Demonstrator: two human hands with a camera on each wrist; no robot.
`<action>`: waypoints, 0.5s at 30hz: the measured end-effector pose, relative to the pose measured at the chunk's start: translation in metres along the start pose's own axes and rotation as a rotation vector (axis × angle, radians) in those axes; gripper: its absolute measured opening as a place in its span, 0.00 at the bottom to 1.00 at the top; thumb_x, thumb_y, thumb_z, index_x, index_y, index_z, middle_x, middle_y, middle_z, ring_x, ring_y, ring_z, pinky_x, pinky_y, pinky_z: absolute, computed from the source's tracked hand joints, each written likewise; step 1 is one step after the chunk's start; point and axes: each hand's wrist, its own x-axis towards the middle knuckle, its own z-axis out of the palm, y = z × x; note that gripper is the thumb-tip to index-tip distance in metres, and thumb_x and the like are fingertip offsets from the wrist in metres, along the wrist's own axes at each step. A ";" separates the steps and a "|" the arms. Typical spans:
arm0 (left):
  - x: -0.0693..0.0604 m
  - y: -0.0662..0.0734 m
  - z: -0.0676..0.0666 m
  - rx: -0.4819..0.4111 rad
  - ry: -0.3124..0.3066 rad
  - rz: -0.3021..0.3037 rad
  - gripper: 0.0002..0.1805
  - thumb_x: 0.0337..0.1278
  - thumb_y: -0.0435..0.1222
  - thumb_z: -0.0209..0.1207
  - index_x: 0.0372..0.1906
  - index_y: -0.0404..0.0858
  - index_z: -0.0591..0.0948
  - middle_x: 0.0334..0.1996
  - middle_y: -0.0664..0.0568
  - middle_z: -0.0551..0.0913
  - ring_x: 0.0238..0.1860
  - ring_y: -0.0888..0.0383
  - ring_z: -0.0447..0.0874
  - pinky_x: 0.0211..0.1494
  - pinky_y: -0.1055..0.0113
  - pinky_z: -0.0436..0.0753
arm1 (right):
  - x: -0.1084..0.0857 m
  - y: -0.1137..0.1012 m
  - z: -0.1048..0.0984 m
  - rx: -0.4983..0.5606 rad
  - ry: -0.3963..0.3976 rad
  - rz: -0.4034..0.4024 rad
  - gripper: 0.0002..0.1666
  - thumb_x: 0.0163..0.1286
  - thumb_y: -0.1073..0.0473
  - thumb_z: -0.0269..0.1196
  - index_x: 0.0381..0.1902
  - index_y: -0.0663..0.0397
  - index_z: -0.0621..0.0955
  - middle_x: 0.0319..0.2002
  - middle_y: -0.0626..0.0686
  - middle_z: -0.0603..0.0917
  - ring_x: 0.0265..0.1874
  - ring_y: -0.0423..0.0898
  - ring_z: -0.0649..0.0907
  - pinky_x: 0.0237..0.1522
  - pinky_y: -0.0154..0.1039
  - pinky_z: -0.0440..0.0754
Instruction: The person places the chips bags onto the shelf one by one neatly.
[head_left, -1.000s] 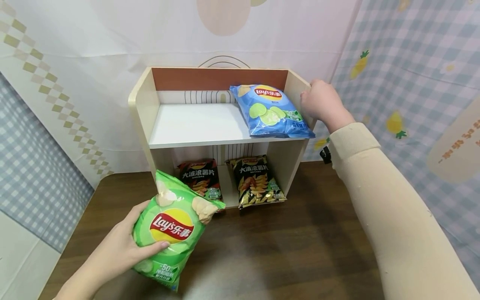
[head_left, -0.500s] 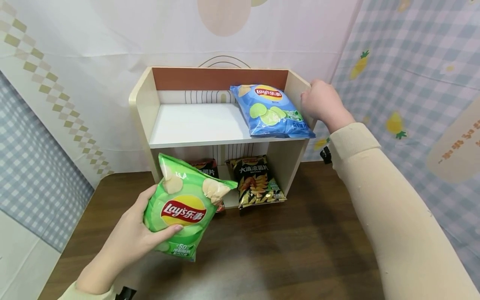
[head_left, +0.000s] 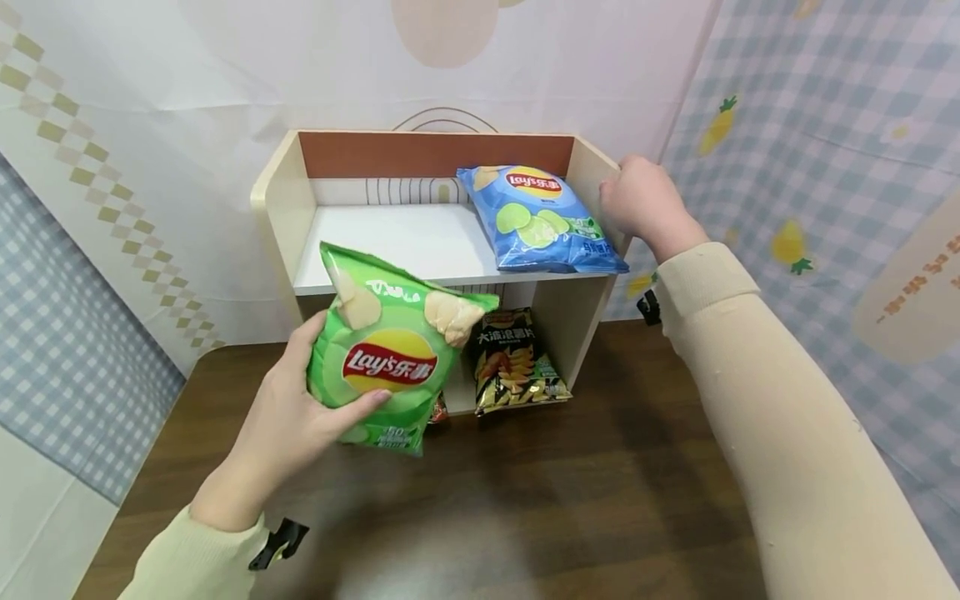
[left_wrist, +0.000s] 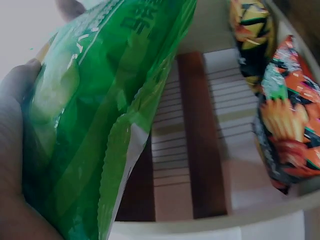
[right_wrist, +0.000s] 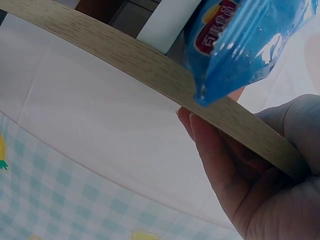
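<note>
My left hand (head_left: 288, 412) grips a green bag of potato chips (head_left: 386, 367) by its left side, thumb across the front. The bag is held in the air before the small two-tier shelf (head_left: 390, 237), hiding part of the lower tier. At the shelf's right side panel, my right hand (head_left: 645, 204) holds the upper edge; in the right wrist view its fingers (right_wrist: 215, 155) lie along the panel's outer face. Beside that panel, a blue bag of chips (head_left: 540, 221) lies on the upper tier at the right.
A black and gold chip bag (head_left: 517, 358) rests in the lower tier at the right. A red and black chip bag (left_wrist: 292, 115) is there too, mostly hidden in the head view. The shelf stands on a dark wooden table (head_left: 480, 517) against patterned cloth (head_left: 810, 167).
My left hand has carried the green chip bag up and to the right, toward the shelf, covering most of the red and black bag. My right hand has stayed on the side panel.
</note>
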 end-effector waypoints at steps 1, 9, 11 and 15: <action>0.004 0.003 0.001 -0.007 0.023 -0.005 0.55 0.36 0.43 0.78 0.73 0.52 0.58 0.47 0.52 0.78 0.39 0.60 0.78 0.35 0.66 0.77 | 0.000 0.000 0.000 0.000 0.002 0.000 0.32 0.76 0.50 0.40 0.68 0.66 0.61 0.60 0.68 0.70 0.52 0.61 0.74 0.47 0.56 0.79; 0.034 0.026 0.002 -0.070 0.187 -0.065 0.52 0.41 0.45 0.75 0.72 0.53 0.58 0.54 0.49 0.75 0.46 0.52 0.77 0.42 0.53 0.74 | -0.003 -0.001 0.000 -0.004 0.010 -0.009 0.32 0.76 0.50 0.39 0.68 0.67 0.61 0.59 0.69 0.71 0.51 0.61 0.75 0.47 0.55 0.79; 0.044 0.030 0.001 -0.080 0.212 -0.058 0.52 0.42 0.47 0.74 0.72 0.55 0.58 0.55 0.49 0.75 0.46 0.53 0.77 0.43 0.53 0.74 | -0.003 -0.002 -0.001 -0.008 0.013 -0.009 0.32 0.76 0.50 0.39 0.68 0.67 0.61 0.59 0.69 0.71 0.51 0.61 0.75 0.47 0.55 0.79; 0.064 0.035 0.000 -0.086 0.265 -0.066 0.50 0.42 0.51 0.73 0.71 0.60 0.58 0.51 0.53 0.79 0.46 0.57 0.77 0.45 0.56 0.74 | -0.004 -0.003 0.000 -0.010 0.015 -0.008 0.32 0.76 0.51 0.39 0.68 0.67 0.61 0.59 0.69 0.71 0.52 0.61 0.75 0.48 0.56 0.79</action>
